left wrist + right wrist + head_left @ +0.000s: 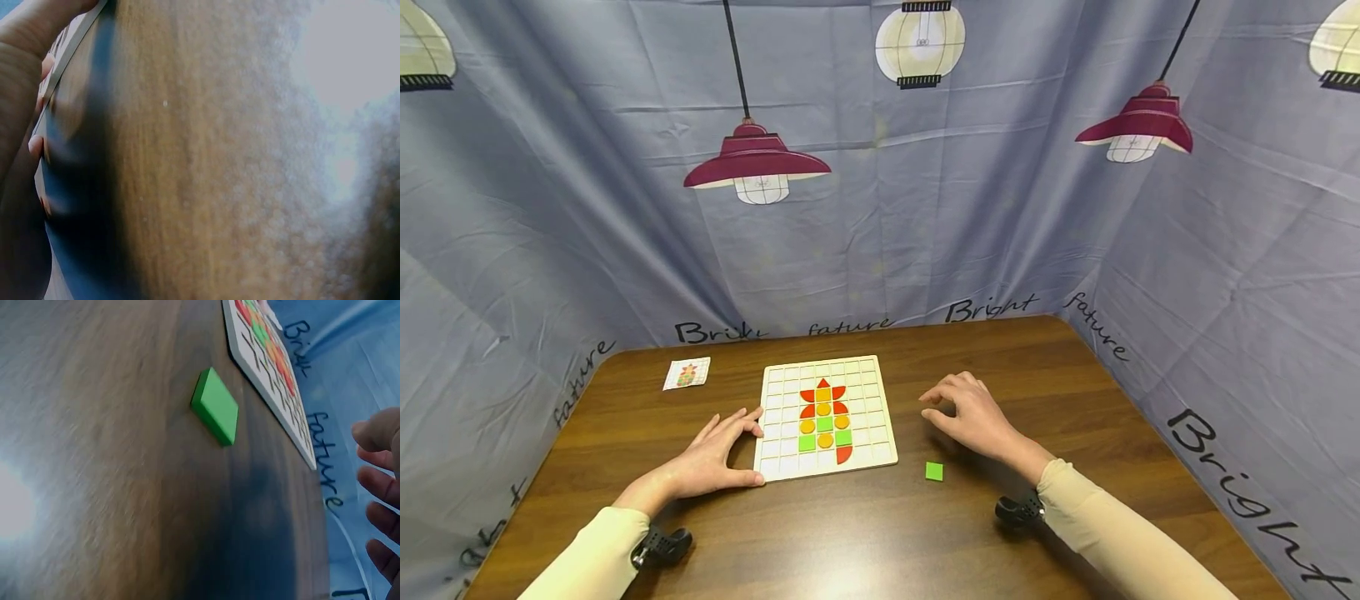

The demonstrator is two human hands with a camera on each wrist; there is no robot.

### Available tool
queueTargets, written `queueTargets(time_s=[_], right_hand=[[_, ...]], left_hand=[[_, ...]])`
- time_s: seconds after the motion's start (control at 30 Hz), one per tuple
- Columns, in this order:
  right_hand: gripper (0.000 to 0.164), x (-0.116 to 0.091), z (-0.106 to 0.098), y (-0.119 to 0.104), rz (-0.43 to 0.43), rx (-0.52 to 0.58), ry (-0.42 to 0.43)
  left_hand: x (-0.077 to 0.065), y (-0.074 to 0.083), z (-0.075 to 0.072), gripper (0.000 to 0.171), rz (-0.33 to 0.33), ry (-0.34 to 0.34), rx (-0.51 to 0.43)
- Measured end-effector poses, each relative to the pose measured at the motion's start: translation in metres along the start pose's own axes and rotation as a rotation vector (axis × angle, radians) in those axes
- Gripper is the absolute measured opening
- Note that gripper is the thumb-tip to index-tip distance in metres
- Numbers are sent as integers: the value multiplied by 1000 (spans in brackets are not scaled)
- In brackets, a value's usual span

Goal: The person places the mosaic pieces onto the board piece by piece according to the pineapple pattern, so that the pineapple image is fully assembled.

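A white gridded board (865,400) lies on the table, carrying several red, orange and green flat pieces in a pineapple-like pattern. My left hand (718,458) rests at the board's left edge, thumb near its lower left corner and the other fingers spread higher up. In the left wrist view this hand (22,81) shows only partly, beside the board's edge. To the right of the board, my right hand (973,417) hovers above the table with loosely bent fingers and nothing in them. A loose green square tile (934,472) lies between the board and the right wrist, apart from the hand.
A small card (687,373) with a printed pineapple picture lies at the back left of the brown wooden table (850,533). Grey-blue printed cloth (880,250) hangs behind the table and on both sides. Black straps sit on both wrists.
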State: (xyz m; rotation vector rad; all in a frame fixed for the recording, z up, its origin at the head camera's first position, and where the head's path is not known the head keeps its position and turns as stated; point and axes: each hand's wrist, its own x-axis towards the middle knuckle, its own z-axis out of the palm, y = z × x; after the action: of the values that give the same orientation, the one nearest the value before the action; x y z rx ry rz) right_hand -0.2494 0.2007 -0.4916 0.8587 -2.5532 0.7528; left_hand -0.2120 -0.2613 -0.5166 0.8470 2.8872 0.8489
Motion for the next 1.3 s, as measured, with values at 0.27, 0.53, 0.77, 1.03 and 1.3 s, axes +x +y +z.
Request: queueTargets(time_s=[0.27, 0.53, 0.77, 1.03, 1.3], right_hand=[[24, -20, -5, 11, 6, -30, -57], [30, -35, -5, 13, 3, -50, -95], [39, -48, 1, 11, -43, -31, -154], [39, -55, 5, 6, -84, -8, -193], [26, -56, 7, 8, -92, -19, -160]], left_hand=[[-1, 1, 1, 59, -6, -4, 4], [-1, 2, -2, 59, -2, -2, 6], [0, 1, -1, 59, 8, 5, 7], [0, 0, -1, 60, -2, -2, 11], [1, 2, -1, 60, -6, -10, 14]])
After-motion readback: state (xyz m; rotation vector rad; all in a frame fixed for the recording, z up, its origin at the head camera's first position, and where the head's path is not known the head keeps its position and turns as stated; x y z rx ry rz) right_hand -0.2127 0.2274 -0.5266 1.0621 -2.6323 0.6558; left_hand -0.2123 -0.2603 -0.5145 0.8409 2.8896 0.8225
